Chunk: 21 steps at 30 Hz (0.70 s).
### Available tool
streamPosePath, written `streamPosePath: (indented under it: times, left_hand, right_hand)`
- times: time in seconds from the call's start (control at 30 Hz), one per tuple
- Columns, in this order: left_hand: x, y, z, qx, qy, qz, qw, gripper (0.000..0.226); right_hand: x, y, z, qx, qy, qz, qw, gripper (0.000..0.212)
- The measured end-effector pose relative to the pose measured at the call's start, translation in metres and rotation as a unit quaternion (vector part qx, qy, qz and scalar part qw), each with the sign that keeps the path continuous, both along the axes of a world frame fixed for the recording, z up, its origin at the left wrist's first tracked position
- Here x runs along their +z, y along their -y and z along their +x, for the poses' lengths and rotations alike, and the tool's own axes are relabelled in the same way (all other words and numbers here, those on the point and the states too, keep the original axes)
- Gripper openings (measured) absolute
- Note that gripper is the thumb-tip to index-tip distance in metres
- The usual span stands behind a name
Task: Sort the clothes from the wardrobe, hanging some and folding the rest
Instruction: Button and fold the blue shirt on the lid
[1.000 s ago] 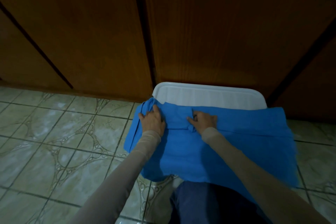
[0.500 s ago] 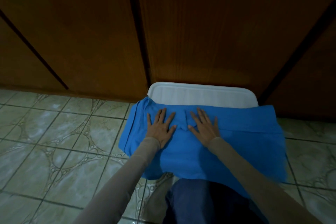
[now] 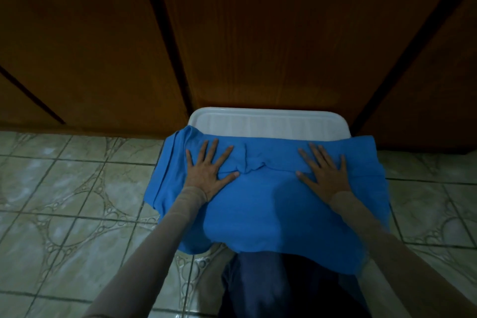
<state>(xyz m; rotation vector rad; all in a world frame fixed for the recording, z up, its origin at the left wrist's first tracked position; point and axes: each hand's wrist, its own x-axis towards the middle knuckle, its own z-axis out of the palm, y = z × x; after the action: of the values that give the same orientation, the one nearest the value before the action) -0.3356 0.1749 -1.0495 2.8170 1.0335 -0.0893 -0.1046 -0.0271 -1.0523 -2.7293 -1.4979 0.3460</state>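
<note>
So the hands have slid apart since half a second ago — back then both sat close together near the little bunched fold in the middle of the blue garment (image 3: 258, 204), and now the right hand (image 3: 324, 175) is way out toward the right edge of it while the left hand (image 3: 209, 170) sits a bit left of that fold. Looks to me like a smoothing pass, flattening the cloth before the next fold, so this piece is probably going in the folded pile rather than on a hanger.

Grip-wise: neither hand holds anything. All the fingers are straight and spread, palms pressed flat on the fabric — just pushing down, no pinching.

The garment itself is draped over a white plastic lid (image 3: 268, 124), hanging off its left, right and near edges. The lid sits right against the brown wardrobe doors (image 3: 258, 33), with tiled floor (image 3: 64, 188) on both sides of it.
</note>
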Motion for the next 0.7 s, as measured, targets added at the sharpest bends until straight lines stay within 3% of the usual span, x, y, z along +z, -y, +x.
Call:
streamPosePath:
  times: [0.7]
  left_hand:
    - [-0.008, -0.059, 0.051, -0.003, 0.019, 0.028, 0.999, 0.092]
  right_hand:
    - [0.0, -0.057, 0.065, 0.016, 0.013, 0.004, 1.0, 0.096]
